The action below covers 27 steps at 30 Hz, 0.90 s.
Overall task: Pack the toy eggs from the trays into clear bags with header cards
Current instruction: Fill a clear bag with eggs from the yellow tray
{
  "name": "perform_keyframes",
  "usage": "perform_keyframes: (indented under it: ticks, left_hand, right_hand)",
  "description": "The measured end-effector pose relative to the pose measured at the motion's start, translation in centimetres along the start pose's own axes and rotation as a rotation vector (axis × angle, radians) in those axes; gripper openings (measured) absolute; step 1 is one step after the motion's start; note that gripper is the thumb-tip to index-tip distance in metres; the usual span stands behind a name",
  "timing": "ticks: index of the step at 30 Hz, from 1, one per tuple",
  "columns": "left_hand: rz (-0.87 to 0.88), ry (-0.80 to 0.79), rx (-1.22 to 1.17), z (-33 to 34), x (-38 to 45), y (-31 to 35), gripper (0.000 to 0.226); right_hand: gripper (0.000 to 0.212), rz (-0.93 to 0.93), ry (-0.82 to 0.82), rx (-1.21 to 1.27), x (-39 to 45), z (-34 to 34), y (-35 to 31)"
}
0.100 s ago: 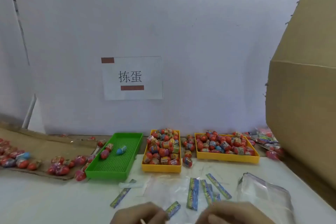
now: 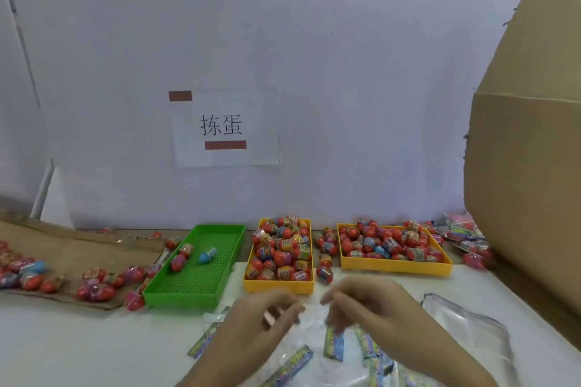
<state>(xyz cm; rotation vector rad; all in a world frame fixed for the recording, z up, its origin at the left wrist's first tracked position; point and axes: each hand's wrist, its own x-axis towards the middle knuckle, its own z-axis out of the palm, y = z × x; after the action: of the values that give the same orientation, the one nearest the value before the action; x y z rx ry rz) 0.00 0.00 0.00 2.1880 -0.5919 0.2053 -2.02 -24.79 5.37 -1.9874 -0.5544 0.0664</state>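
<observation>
Low over the white table [image 2: 78, 352], the left hand [image 2: 264, 314] and right hand [image 2: 367, 305] hover near each other, blurred, fingers loosely curled; whether either pinches anything I cannot tell. Header cards [image 2: 334, 342] lie scattered just under and in front of the hands. A pile of clear bags [image 2: 471, 333] lies to the right of the hands. Just beyond the hands sits a yellow tray [image 2: 279, 287] heaped with toy eggs [image 2: 283, 251], a second yellow tray [image 2: 396, 269] to its right, a green tray [image 2: 188, 295] holding a few eggs to its left.
</observation>
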Motion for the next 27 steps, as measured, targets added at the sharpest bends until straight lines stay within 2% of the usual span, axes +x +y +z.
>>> perform_keyframes:
  ticks: [2, 5, 8, 12, 16, 18, 21, 27]
  left_hand:
    - [0.064, -0.105, 0.103, 0.6, 3.6, -0.2, 0.018]
    - [0.129, -0.320, 0.207, 1.7, 6.4, -3.3, 0.033]
    - [0.238, -0.367, 0.210, 3.1, 7.3, -4.9, 0.042]
    - [0.255, -0.288, 0.205, 4.1, 7.1, -6.6, 0.038]
    - [0.301, -0.229, 0.196, 4.3, 6.9, -7.1, 0.019]
    - [0.266, -0.175, 0.169, 4.3, 6.7, -6.9, 0.022]
    - [0.268, -0.088, 0.170, 4.4, 6.2, -6.6, 0.038]
    - [0.153, 0.009, -0.010, 4.2, 6.1, -6.2, 0.023]
  right_hand:
    - [0.018, 0.048, 0.133, -0.240, 3.6, 1.8, 0.8]
    - [0.021, 0.194, 0.317, -0.407, 7.2, 3.3, 2.8]
    - [0.027, 0.194, 0.380, -0.512, 9.0, 4.9, 3.7]
    - [0.029, 0.156, 0.426, -0.559, 9.4, 5.0, 4.9]
    - [0.027, 0.086, 0.423, -0.546, 9.1, 5.2, 5.3]
    - [0.028, 0.076, 0.420, -0.539, 9.1, 5.3, 5.5]
    - [0.027, 0.048, 0.422, -0.528, 9.1, 5.2, 5.5]
    - [0.022, -0.037, 0.358, -0.533, 9.1, 5.2, 5.9]
